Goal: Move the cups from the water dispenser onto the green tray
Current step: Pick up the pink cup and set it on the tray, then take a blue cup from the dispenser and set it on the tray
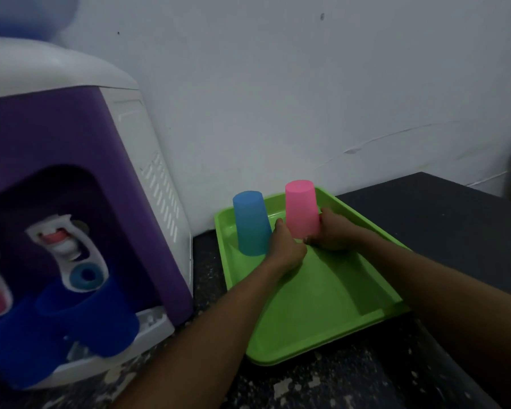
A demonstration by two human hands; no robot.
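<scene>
A pink cup [301, 208] stands upside down at the far end of the green tray [313, 314]. My right hand [334, 231] grips its lower right side, and my left hand [285, 249] touches its lower left side. A light blue cup [251, 224] stands upside down on the tray just left of my left hand. Two dark blue cups [95, 317] stand on the drip tray of the purple and white water dispenser [80, 160], under its taps.
The dispenser fills the left side, close to the tray's left rim. A white wall runs behind both. The dark speckled counter [337, 385] lies in front, and a dark surface [443, 219] extends to the right of the tray.
</scene>
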